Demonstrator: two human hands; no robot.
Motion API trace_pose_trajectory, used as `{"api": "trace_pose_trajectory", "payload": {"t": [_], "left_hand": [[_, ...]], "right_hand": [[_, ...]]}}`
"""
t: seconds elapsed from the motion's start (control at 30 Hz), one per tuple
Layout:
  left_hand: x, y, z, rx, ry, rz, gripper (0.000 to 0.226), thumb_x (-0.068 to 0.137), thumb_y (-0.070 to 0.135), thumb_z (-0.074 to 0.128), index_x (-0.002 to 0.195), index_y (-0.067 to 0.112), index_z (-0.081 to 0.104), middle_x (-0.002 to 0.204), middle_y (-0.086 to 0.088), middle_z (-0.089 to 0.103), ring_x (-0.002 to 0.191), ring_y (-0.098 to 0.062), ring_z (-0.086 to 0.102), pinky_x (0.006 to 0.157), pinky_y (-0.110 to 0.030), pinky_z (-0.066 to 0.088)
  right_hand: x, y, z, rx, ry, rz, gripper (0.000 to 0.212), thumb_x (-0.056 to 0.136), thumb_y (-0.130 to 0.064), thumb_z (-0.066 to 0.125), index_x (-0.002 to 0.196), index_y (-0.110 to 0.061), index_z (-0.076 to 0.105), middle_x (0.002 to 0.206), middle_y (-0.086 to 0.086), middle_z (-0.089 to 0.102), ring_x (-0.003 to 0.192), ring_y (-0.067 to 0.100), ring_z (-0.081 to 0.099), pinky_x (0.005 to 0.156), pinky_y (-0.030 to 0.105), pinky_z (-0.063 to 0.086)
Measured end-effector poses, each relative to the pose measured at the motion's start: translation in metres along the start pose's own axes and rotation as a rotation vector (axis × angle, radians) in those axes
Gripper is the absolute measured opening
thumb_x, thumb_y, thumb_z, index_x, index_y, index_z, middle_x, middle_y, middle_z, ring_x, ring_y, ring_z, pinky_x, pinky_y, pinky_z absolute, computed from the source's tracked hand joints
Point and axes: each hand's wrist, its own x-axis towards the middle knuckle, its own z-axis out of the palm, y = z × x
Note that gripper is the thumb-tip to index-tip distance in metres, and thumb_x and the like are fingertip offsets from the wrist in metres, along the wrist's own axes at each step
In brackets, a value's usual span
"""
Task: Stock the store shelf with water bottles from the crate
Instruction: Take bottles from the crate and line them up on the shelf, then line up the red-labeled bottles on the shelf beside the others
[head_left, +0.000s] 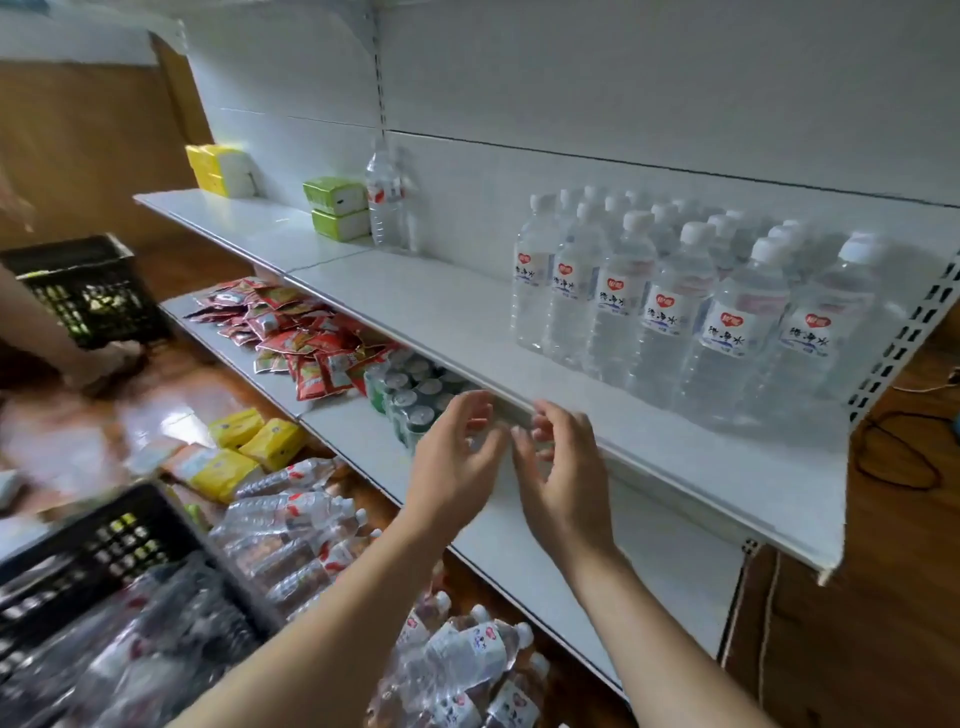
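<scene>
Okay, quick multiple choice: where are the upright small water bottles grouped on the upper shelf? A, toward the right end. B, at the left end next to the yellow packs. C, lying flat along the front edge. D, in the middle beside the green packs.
A: the cluster of upright small water bottles stands toward the right end of the upper shelf, while the green packs and yellow packs sit further left.

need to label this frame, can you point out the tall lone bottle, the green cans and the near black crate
tall lone bottle (384, 200): head view, on its red label.
green cans (410, 397): head view, on a can top.
near black crate (119, 540): head view, on its lattice side wall.
</scene>
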Motion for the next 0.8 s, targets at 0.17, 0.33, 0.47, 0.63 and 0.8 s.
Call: {"api": "trace_pose_trajectory", "payload": {"t": [0.17, 0.33, 0.47, 0.63, 0.8], "left_hand": [[-0.043, -0.052, -0.095, 0.083, 0.137, -0.17, 0.026, 0.095, 0.03, 0.064, 0.12, 0.028, 0.06, 0.106, 0.01, 0.07, 0.091, 0.003, 0.065, 0.077, -0.023, 0.057], [-0.106, -0.103, -0.176, 0.247, 0.359, -0.334, 0.021, 0.095, 0.031, 0.064, 0.115, 0.029, 0.063, 0.096, 0.018, 0.07, 0.088, 0.005, 0.066, 0.077, -0.02, 0.056], [-0.161, -0.141, -0.219, 0.374, 0.462, -0.458, 0.026, 0.094, 0.029, 0.065, 0.119, 0.025, 0.064, 0.104, 0.013, 0.07, 0.097, -0.005, 0.066, 0.086, -0.03, 0.056], [-0.225, -0.18, -0.26, 0.819, 0.521, -0.655, 0.041, 0.089, 0.037, 0.065, 0.128, 0.024, 0.059, 0.125, 0.004, 0.06, 0.12, -0.016, 0.053, 0.105, -0.039, 0.042], [-0.272, -0.207, -0.283, 0.99, 0.427, -1.096, 0.078, 0.097, 0.046, 0.052, 0.158, 0.02, 0.011, 0.165, -0.013, 0.007, 0.152, -0.031, 0.01, 0.122, -0.047, 0.016]], "right_hand": [[-0.035, -0.037, 0.074, 0.035, -0.323, -0.05, 0.038, 0.1, -0.038, 0.055, 0.132, -0.019, 0.057, 0.123, -0.002, 0.059, 0.105, 0.009, 0.059, 0.085, 0.03, 0.056], [-0.079, -0.063, 0.137, 0.119, -0.586, -0.122, 0.045, 0.097, -0.035, 0.056, 0.139, -0.019, 0.054, 0.126, -0.001, 0.061, 0.108, 0.014, 0.062, 0.089, 0.029, 0.055], [-0.118, -0.079, 0.173, 0.104, -0.846, -0.159, 0.06, 0.1, -0.038, 0.052, 0.155, -0.028, 0.03, 0.149, -0.005, 0.042, 0.134, 0.014, 0.041, 0.103, 0.026, 0.034], [-0.162, -0.062, 0.208, -0.088, -1.128, -0.168, 0.072, 0.1, -0.051, 0.044, 0.159, -0.028, 0.009, 0.165, -0.002, 0.013, 0.15, 0.017, 0.017, 0.117, 0.032, 0.02], [-0.175, -0.049, 0.228, -0.211, -1.196, -0.144, 0.067, 0.104, -0.022, 0.037, 0.16, -0.025, 0.001, 0.167, -0.005, -0.008, 0.147, 0.023, 0.028, 0.111, 0.038, 0.038]]}}
